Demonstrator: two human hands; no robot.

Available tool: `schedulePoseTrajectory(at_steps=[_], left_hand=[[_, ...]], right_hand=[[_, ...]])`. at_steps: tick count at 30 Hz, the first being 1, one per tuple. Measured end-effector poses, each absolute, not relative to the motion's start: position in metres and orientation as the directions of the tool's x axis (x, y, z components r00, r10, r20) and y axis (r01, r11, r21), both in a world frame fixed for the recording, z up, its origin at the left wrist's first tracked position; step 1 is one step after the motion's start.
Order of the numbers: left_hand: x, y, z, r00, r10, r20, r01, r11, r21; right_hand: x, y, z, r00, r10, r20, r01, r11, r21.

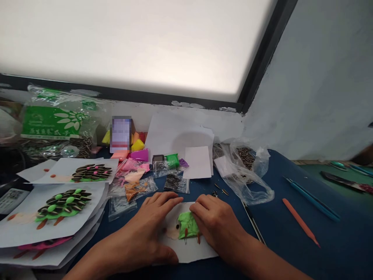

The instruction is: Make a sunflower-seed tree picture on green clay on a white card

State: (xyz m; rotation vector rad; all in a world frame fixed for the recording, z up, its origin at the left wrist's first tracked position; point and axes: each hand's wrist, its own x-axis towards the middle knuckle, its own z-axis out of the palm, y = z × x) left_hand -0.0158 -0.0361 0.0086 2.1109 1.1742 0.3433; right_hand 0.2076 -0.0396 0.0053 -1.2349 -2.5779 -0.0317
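Observation:
A small white sheet of paper [196, 254] lies before me with a clay hedgehog on it. Its body is bright green clay [186, 224], the face pale, with a black eye and brown feet. My left hand [142, 229] rests on the left of the sheet, fingers stretched out and thumb apart near the bottom edge. Curled over the upper right of the green clay is my right hand [217, 221], its fingers pressed together. What those fingertips hold, if anything, is hidden. A few loose sunflower seeds [225, 192] lie just beyond the sheet.
Finished seed-covered hedgehog pictures [64, 206] are stacked at left. Behind are a seed bag [52, 120], coloured clay packets [140, 154] and white paper [177, 132]. A clear plastic bag of seeds [244, 159], tweezers [253, 223], a blue tool [311, 198] and an orange tool [301, 221] lie right.

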Motion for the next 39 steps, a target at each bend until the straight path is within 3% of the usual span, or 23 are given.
schedulePoseTrajectory(at_steps=[7,14,19,25,39], left_hand=[[-0.014,-0.037,0.017,0.541,0.823,-0.171,0.661,-0.290,0.692],[-0.013,-0.037,0.015,0.553,0.820,-0.148,0.667,-0.328,0.669],[-0.013,-0.038,0.018,0.531,0.818,-0.218,0.699,-0.278,0.659],[-0.015,-0.038,0.012,0.546,0.823,-0.155,0.671,-0.319,0.669],[-0.012,-0.037,0.016,0.571,0.804,-0.165,0.695,-0.366,0.619]], right_hand=[[0.206,-0.038,0.000,-0.588,0.762,0.270,0.761,0.635,-0.135],[0.209,-0.039,0.000,-0.613,0.749,0.253,0.723,0.661,-0.202],[0.212,-0.046,0.003,-0.617,0.707,0.346,0.663,0.704,-0.255],[0.211,-0.058,0.008,-0.614,0.697,0.370,0.620,0.717,-0.320],[0.206,-0.068,0.001,-0.629,0.670,0.394,0.625,0.738,-0.257]])
